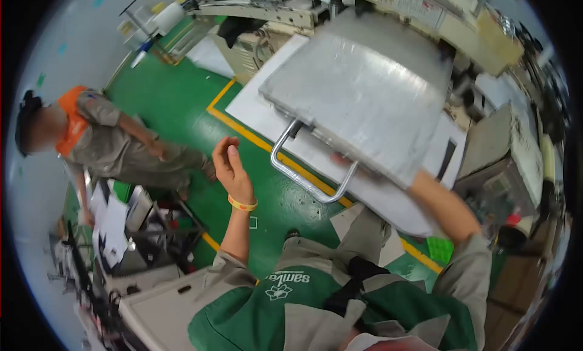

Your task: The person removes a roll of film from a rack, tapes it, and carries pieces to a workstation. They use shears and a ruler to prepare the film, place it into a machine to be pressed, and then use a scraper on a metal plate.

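Note:
My left hand, with a yellow wristband at the wrist, is raised over the green floor. Its fingers are loosely bent and nothing is in them. A flat metal plate with a bent chrome handle juts out from a machine. The left hand is apart from this handle. My right forearm reaches beneath the plate's front edge, over a white board. My right hand is blurred and mostly hidden by the plate, so its fingers cannot be made out.
A co-worker in grey and orange stands at the left, one hand near a cart with papers. The machine's upper body overhangs the plate. A grey box-shaped unit stands at the right. Yellow lines mark the floor.

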Demonstrator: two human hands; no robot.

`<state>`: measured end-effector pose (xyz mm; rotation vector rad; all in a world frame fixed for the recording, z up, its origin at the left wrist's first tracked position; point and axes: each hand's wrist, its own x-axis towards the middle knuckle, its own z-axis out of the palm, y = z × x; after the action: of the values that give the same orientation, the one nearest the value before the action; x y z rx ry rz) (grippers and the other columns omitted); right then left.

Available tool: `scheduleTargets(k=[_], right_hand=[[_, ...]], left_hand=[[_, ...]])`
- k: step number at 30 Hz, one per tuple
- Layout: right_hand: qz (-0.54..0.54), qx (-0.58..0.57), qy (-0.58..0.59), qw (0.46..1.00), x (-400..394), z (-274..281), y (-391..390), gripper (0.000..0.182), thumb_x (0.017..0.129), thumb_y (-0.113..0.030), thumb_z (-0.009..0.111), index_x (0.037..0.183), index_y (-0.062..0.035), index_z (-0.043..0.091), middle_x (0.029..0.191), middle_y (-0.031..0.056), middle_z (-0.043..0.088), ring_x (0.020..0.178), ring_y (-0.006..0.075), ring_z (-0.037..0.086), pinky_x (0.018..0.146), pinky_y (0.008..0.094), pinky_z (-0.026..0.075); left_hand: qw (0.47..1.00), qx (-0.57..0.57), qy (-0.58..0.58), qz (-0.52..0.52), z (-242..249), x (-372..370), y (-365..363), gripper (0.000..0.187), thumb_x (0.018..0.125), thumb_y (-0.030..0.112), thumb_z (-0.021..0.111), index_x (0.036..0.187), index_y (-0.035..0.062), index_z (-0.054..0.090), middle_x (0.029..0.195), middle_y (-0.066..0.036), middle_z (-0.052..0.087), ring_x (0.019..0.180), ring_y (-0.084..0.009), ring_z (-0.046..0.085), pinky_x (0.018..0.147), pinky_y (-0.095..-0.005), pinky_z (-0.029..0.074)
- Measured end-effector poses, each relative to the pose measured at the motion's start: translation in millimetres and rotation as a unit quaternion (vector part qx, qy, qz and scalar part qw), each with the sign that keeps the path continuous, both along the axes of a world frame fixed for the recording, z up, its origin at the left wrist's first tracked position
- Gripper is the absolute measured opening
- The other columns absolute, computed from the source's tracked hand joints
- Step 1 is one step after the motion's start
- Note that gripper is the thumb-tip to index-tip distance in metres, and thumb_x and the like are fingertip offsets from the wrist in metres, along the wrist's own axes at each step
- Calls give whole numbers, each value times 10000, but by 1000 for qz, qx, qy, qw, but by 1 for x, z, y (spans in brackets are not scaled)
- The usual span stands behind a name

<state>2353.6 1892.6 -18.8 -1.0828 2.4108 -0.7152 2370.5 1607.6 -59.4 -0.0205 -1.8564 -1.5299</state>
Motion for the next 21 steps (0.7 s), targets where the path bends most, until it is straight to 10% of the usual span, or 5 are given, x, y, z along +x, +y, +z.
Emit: scheduleTargets(k=[6,13,21], right_hand=[[-156,-193,52,967,-24,-12,-101,421,836,-170,507,1245,-84,458,1242,162,472,1125,282,456,963,333,350],[-264,56,124,955,-8,-13,-15,457,869,-283,487,1252,-42,415,1235,151,464,1115,280,454,996,359,321],[-371,111,180,904,2,-25,91,478,830,-250,516,1232,-9,425,1210,156,484,1091,279,464,985,362,318]], left_hand=[[992,101,-64,-41,-71,75,-75,246,911,78,438,1136,-21,436,1003,-116,547,923,-178,536,851,-300,423],[989,17,-125,-75,-25,90,-156,218,919,119,446,1085,-15,487,987,-97,550,899,-157,538,832,-282,429],[936,113,-124,-310,12,3,-90,247,926,169,440,1060,-25,514,997,-108,575,930,-158,554,833,-275,437]])
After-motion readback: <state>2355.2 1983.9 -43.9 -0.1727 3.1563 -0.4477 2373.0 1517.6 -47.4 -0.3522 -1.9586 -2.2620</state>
